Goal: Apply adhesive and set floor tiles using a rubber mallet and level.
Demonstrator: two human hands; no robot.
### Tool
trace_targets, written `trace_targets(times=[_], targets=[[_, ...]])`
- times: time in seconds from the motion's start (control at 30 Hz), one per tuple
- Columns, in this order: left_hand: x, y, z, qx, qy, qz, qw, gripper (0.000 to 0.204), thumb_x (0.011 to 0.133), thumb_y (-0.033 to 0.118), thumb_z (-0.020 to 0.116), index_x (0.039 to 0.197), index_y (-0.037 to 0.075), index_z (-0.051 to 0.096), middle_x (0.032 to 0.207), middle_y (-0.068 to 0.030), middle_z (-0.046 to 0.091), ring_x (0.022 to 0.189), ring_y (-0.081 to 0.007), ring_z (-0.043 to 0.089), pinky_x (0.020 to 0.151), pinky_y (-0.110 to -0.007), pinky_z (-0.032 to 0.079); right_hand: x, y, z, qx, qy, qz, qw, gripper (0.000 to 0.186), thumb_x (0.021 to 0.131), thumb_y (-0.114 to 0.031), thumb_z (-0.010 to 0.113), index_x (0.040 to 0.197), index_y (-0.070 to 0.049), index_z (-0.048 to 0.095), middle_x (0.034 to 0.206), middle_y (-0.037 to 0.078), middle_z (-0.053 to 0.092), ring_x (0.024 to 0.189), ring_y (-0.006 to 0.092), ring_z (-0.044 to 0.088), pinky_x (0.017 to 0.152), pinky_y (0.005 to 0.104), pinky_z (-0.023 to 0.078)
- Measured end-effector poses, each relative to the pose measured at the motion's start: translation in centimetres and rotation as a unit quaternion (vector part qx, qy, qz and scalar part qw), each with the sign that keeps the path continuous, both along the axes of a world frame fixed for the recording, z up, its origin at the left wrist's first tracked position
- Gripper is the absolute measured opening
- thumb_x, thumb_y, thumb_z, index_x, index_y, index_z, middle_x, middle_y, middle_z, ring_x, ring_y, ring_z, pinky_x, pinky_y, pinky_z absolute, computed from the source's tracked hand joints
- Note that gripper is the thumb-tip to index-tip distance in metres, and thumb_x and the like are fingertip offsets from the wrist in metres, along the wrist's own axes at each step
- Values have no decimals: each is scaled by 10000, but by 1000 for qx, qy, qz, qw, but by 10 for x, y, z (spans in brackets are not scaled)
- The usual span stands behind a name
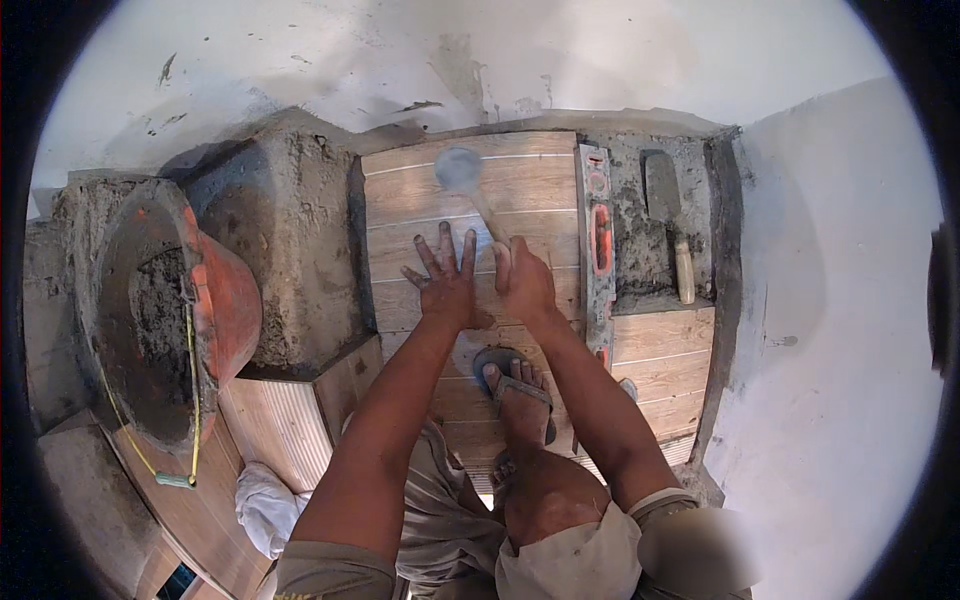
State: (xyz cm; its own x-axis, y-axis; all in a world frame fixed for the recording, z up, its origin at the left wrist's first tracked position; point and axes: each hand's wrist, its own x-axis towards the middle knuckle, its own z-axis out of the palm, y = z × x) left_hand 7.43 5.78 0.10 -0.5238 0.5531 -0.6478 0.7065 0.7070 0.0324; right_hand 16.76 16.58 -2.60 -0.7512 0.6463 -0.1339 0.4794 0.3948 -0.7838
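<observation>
Rubber mallet: grey head blurred, wooden handle, above wood-look tile lying flat.

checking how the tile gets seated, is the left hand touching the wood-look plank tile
Touching. The head view shows the left hand lying flat, fingers spread, on the wood-look plank tile, no gap under the palm, while the right hand holds a rubber mallet.

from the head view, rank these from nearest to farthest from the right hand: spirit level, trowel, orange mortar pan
1. The spirit level, lying along the tile edge just to the right of the right hand.
2. The trowel, farther right on the grey mortar bed beyond the level.
3. The orange mortar pan, far off to the left, past the left hand.
</observation>
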Motion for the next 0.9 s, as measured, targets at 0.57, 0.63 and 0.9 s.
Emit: trace_targets(times=[0.57,0.63,0.9], targets=[[-4,-3,-2,-1,3,6,1000,1590,533,560,969,1658,236,-106,1719,-207,-113,1516,-612,-45,1071,-847,228,0,-10,14,1,-85,29,996,338,1048,-307,541,1125,21,550,803,310,670,777,522,671,701,611,510],[-5,-5,-1,0,-4,9,1000,1592,528,560,971,1658,233,-102,1718,-208,-109,1516,-611,-44,1072,-848,227,3,-12,18,-13,-72,28,997,373,1055,-335,527,1133,29,543,797,314,667,769,526,665,698,609,508],[0,0,-4,2,11,-4,1000,1600,518,579,964,1661,219,-96,1708,-230,-153,1506,-628,-65,1064,-856,227,15,-7,0,-31,-65,0,997,424,1072,-380,465,1085,29,578,823,332,656,833,549,643,735,613,497]])
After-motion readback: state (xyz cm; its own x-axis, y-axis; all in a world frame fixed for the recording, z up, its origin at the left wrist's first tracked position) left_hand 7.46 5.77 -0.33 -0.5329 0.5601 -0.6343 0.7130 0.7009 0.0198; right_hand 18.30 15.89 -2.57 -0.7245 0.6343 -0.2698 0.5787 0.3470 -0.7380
